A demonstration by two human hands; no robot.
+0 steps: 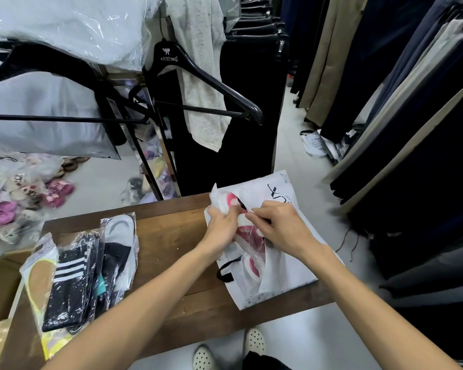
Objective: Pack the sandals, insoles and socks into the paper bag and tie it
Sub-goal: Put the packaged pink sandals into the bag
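Fingers of the left hand curl round the upper end of the pink-and-white sandals, which are wrapped in clear plastic; the right hand pinches the edge of that wrapping between thumb and forefinger, just beside the left hand's fingertips; both hands are closed on the same bundle, and both forearms reach in from the lower edge of the view. The sandals lie half inside the mouth of the white paper bag, which lies flat on the right end of the wooden table and juts over its far and right edges; a black handle of the bag loops out on the near left side, and black lettering shows on its upper face.

To the left on the table, well apart from the bag, lies a fanned heap of packets in clear sleeves: black socks with white stripes, tan-and-yellow insoles, and a white pair at the far end; left of these stands an open cardboard box.

Beyond the table hangs a black hanger on a rack with a pale garment; dark trousers line the right side; pink slippers lie on the floor at left.
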